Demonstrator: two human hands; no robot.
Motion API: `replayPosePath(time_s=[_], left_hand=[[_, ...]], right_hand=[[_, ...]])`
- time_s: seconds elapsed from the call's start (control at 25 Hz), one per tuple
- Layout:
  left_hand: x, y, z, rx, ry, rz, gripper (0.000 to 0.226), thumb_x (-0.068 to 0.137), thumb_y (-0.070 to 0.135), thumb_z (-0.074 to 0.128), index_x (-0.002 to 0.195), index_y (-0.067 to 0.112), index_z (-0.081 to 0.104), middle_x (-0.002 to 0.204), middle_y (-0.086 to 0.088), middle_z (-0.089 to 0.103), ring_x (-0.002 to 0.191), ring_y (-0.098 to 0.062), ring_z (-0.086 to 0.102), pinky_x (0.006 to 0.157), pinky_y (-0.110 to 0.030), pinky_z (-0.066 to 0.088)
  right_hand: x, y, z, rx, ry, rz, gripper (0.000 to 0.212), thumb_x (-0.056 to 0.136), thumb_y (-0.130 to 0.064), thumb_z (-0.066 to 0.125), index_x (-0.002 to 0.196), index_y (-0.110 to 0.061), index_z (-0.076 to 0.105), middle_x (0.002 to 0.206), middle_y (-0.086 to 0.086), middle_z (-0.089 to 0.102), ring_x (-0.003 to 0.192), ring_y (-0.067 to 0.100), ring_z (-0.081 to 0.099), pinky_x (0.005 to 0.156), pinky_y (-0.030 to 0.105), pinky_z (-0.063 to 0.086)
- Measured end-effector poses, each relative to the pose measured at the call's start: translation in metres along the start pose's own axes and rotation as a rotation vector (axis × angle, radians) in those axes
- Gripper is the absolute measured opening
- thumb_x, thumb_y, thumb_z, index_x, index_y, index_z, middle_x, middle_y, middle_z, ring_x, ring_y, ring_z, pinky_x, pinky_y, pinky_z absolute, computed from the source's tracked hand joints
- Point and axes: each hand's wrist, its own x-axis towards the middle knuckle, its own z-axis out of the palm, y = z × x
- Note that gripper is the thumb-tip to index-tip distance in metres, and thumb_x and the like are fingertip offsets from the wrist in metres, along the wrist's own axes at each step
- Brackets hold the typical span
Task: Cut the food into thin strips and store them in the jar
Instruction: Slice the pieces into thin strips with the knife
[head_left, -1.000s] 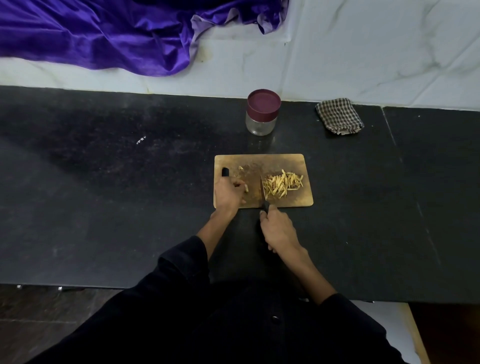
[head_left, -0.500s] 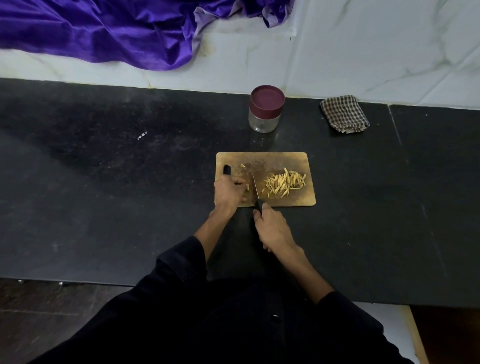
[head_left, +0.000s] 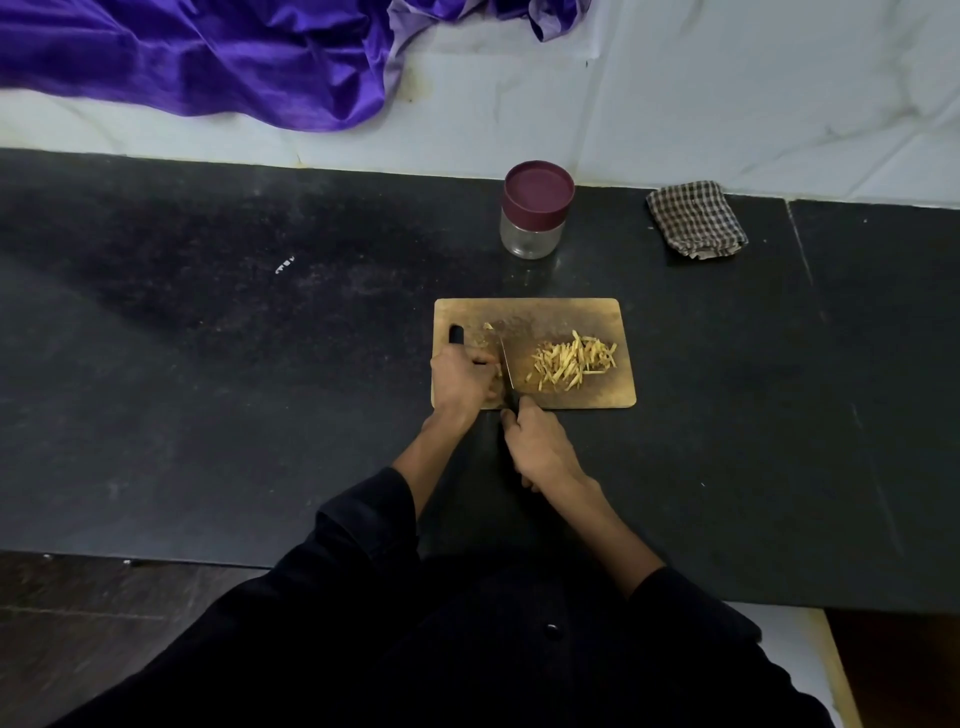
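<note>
Two hands on board (head_left: 571, 312), right hand (head_left: 543, 447) gripping knife (head_left: 506, 371), left hand (head_left: 462, 379) pinching food, no legible writing

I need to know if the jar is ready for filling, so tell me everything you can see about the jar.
The jar is a small, clear, round container, glass or plastic by its look, and appears empty. A maroon lid sits closed on top. It stands upright on the black counter, behind the cutting board and apart from it, near the white wall. Nothing touches it, neither hand nor strips.
</note>
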Motion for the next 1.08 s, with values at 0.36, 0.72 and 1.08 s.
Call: replayPosePath(time_s=[0.36, 0.72, 1.08], left_hand=[[-0.002, 0.002, 0.002, -0.01, 0.024, 0.003, 0.01, 0.087, 0.002, 0.063, 0.087, 0.004, 0.073, 0.081, -0.004, 0.069, 0.063, -0.016, 0.067, 0.057, -0.026, 0.059], [-0.002, 0.002, 0.003, 0.006, 0.022, -0.013, 0.01, 0.087, 0.003, 0.063, 0.087, 0.006, 0.073, 0.088, -0.005, 0.071, 0.06, -0.017, 0.068, 0.056, -0.029, 0.059], [-0.001, -0.001, 0.001, 0.008, -0.016, 0.027, 0.013, 0.089, 0.001, 0.06, 0.084, 0.005, 0.072, 0.083, -0.01, 0.072, 0.067, -0.023, 0.07, 0.065, -0.038, 0.06]], right_hand=[[-0.008, 0.01, 0.007, -0.093, -0.035, 0.016, 0.03, 0.105, -0.031, 0.037, 0.121, -0.009, 0.049, 0.113, 0.016, 0.064, 0.102, 0.034, 0.064, 0.084, 0.047, 0.052], [-0.006, 0.018, -0.007, -0.018, 0.09, 0.07, 0.027, 0.104, -0.034, 0.037, 0.111, -0.011, 0.048, 0.098, 0.017, 0.067, 0.088, 0.038, 0.068, 0.078, 0.053, 0.057], [-0.004, 0.002, -0.003, 0.017, 0.039, -0.012, 0.023, 0.105, -0.032, 0.039, 0.108, -0.013, 0.049, 0.093, 0.014, 0.067, 0.081, 0.032, 0.068, 0.075, 0.05, 0.058]])
